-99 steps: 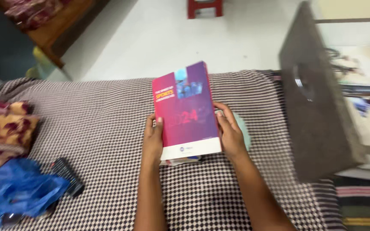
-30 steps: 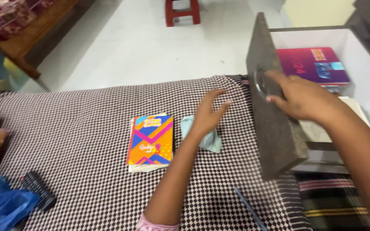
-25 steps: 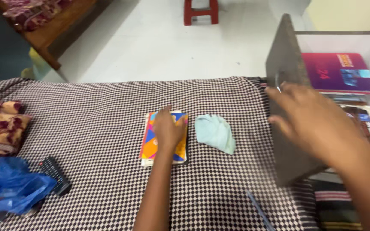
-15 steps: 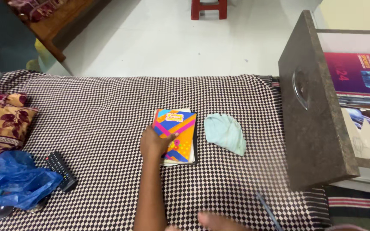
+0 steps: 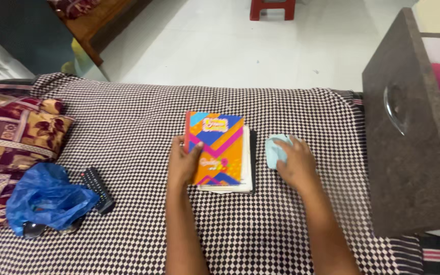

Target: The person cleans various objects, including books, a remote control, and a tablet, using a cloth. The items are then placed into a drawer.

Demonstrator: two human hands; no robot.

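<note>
Centrally on checkered bedcover (image 5: 128, 127): left hand (image 5: 183, 164) gripping left edge of orange notebook (image 5: 217, 147) atop 1 small book stack (image 5: 249, 168). Right hand (image 5: 295, 163) loosely cupped over pale blue cloth (image 5: 273, 148), just right. Far: white floor (image 5: 240, 46). Right: grey door (image 5: 408, 127). Near left: remote (image 5: 97, 189), blue bag (image 5: 47, 198), pillow (image 5: 11, 137).

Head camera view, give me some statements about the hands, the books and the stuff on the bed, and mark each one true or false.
1. The left hand holds the left edge of the orange notebook. True.
2. The right hand grips the drawer handle. False: it rests on the light blue cloth.
3. The remote control lies beside the blue plastic bag. True.
4. The notebook lies alone on the checkered bedsheet. False: it tops a small stack.
</note>
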